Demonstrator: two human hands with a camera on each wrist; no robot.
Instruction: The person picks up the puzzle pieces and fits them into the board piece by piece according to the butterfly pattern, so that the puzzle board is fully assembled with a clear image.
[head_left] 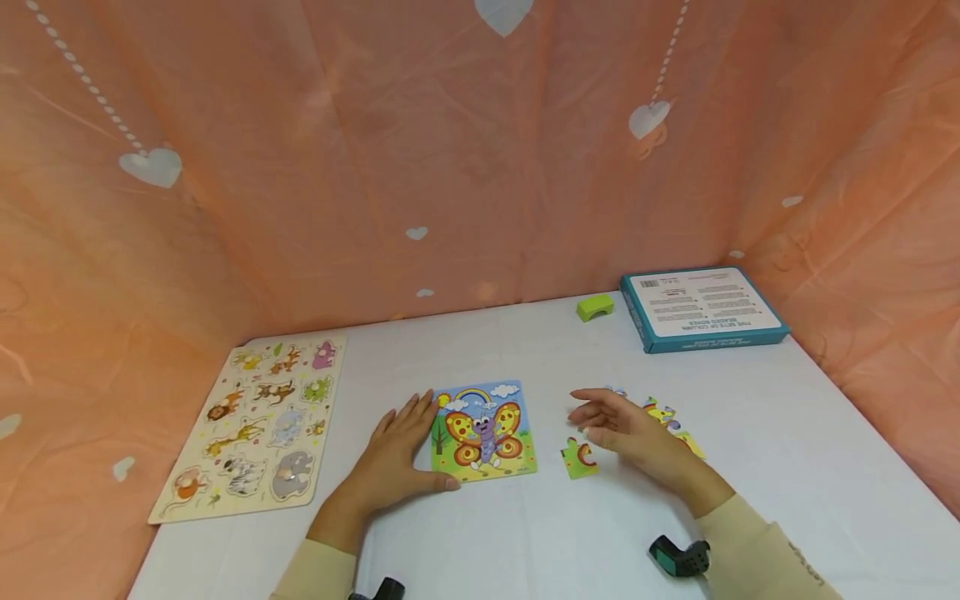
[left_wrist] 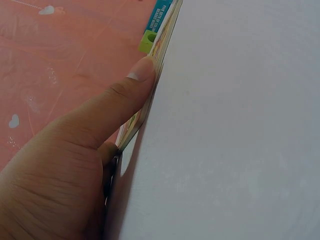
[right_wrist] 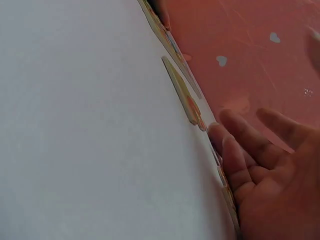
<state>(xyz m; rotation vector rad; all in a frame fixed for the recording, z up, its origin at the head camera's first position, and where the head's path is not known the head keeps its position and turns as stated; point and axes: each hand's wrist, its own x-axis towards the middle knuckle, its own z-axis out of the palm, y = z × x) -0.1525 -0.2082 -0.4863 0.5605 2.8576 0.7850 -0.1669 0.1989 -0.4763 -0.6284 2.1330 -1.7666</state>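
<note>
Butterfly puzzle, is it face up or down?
Face up: the butterfly puzzle shows its printed picture in the head view, the left hand at its edge.

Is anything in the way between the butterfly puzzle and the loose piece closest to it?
Nothing visible is: only white tabletop lies between the loose piece and the butterfly puzzle, and the left hand is at the puzzle's opposite edge.

Cardboard box (head_left: 705, 310) at two o'clock: "FIVE SETS OF COLUMN BEADED BOXES" along its label's six-o'clock edge; barcode (head_left: 649, 283) at ten o'clock; finer print illegible. Right sleeve (head_left: 757, 546) lettering, four o'clock: unreadable.
</note>
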